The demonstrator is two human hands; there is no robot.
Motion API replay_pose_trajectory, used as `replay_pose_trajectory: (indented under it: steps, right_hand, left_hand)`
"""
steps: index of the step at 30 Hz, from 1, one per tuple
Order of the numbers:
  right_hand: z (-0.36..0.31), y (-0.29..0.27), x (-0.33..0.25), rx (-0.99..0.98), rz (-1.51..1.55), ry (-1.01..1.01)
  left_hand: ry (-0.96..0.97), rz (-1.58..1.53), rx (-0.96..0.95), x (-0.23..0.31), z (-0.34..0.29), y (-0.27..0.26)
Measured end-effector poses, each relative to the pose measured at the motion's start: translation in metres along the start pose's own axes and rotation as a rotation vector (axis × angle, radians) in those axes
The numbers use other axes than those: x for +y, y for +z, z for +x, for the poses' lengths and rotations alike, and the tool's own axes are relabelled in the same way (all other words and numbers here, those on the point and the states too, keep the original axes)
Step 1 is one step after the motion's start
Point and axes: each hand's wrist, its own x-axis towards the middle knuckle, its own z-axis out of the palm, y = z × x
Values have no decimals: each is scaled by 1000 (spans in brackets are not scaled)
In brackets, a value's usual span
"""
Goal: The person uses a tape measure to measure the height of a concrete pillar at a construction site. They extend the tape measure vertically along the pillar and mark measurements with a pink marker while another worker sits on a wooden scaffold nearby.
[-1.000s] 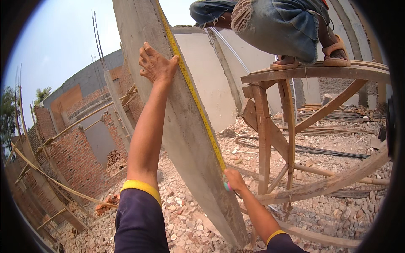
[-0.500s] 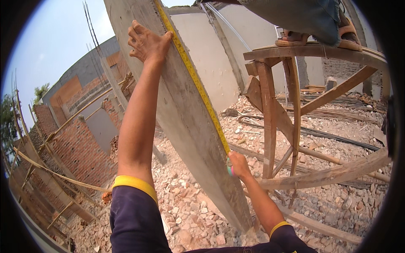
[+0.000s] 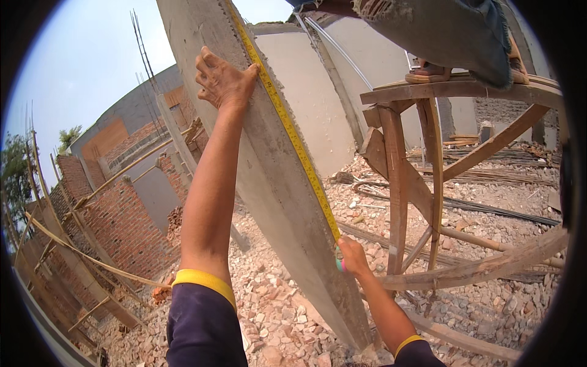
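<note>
A grey concrete column (image 3: 257, 147) leans across the middle of the picture, its foot among rubble. Along its right-hand edge runs a stretched yellow measuring tape blade (image 3: 287, 126). My left hand (image 3: 226, 79) rests high on the column, fingers spread and bent, its thumb by the edge of the blade. Lower down, my right hand (image 3: 353, 255) is closed round the tape measure (image 3: 340, 259), whose green and pink case partly shows. The blade comes out just above that hand. Its upper end lies beyond the top of the view.
To the right stands a wooden trestle (image 3: 397, 183), with a person's sandalled foot (image 3: 428, 73) on its top plank. Broken brick rubble (image 3: 275, 312) covers the ground. Steel bars (image 3: 501, 210) lie behind the trestle. Bamboo poles (image 3: 98, 260) and a brick wall (image 3: 131, 217) are at left.
The view has tilted and shifted slightly, so everything sits lower and further right. Both hands keep their places on the column and the tape measure. The person's leg above has moved a little.
</note>
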Motion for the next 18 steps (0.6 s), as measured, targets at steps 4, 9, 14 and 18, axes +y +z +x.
replay_pose_trajectory:
  steps: [4,9,14,18]
  right_hand:
    - [-3,4,-4,59,-11,-54]
    - [-12,3,-21,137,-15,-148]
    - [-25,-14,-41,148,-39,-182]
    - [-34,-20,-46,82,64,-36]
  left_hand:
    - [-54,-32,-28,3,0,-1]
    - [45,10,135,1,-3,4]
    - [229,-57,297,-4,-8,8]
    - [288,-200,142,7,-9,1]
